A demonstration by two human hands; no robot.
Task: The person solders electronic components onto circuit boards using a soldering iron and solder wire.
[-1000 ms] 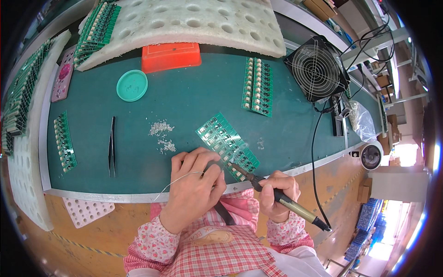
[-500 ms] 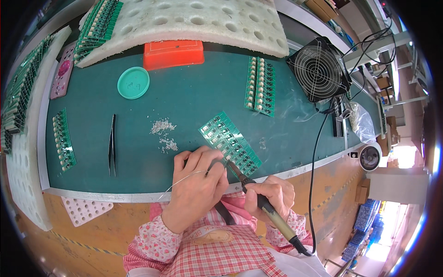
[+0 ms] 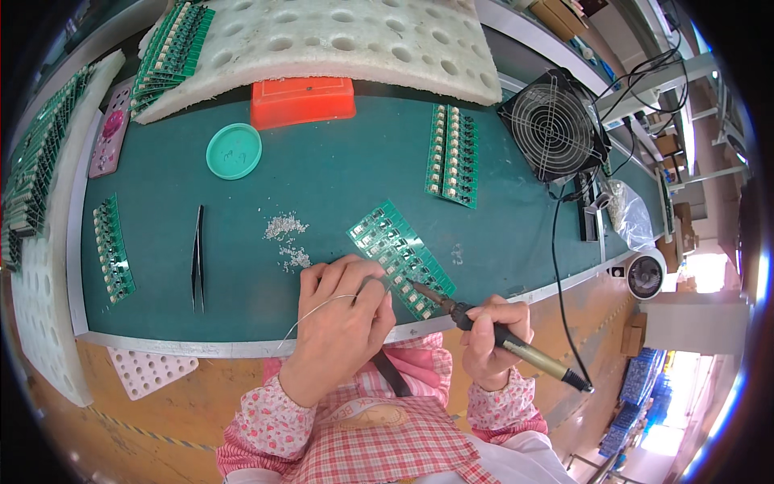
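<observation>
My right hand (image 3: 496, 335) grips a soldering iron (image 3: 538, 360) by its dark front part. The iron's tip points left over a green circuit board (image 3: 409, 248) lying aslant near the table's front edge; whether it touches the board I cannot tell. My left hand (image 3: 343, 323) rests at the board's lower left, fingers curled round a thin solder wire (image 3: 316, 308) whose tail hangs toward the table edge. Rows of small white and black parts sit on the board. Left of it lie two small heaps of tiny clear parts (image 3: 284, 226).
Black tweezers (image 3: 198, 258), a single board strip (image 3: 113, 248) and a teal lid (image 3: 234, 151) lie to the left. At the back are a red bin (image 3: 302, 102) and white foam (image 3: 363, 60). Two more boards (image 3: 453, 155) and a fan (image 3: 555, 125) stand right; the iron's cord (image 3: 558, 274) hangs nearby.
My right hand has moved right, swinging the soldering iron to a flatter slant, its tip shifting slightly right over the board. My left hand has barely moved.
</observation>
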